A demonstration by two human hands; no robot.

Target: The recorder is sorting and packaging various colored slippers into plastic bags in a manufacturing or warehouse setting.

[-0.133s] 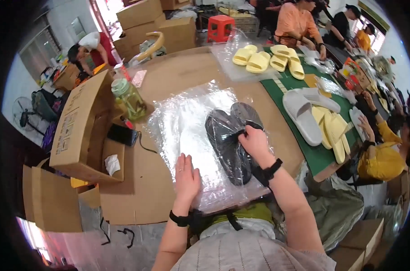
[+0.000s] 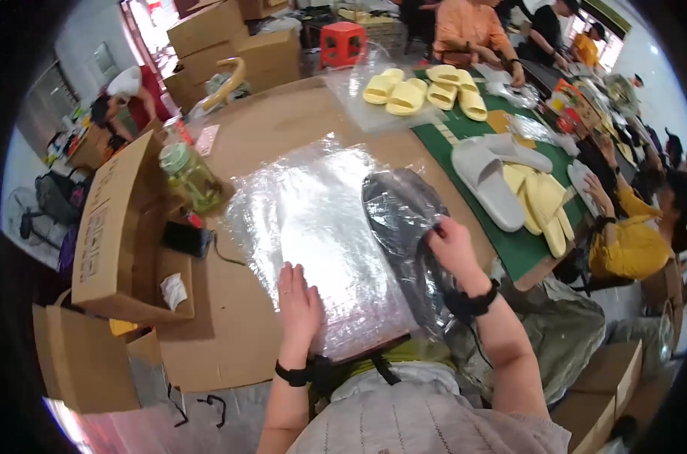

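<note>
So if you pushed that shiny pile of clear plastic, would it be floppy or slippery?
The pile of clear plastic would probably feel floppy, since its edges look thin and crinkled. It may be slippery too, because it shines brightly. Upper layers might slide if pushed, though the left hand rests on its edge.

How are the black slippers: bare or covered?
Covered: glossy, wrinkled clear plastic shows over the black slippers, with the right hand pinching it.
</note>
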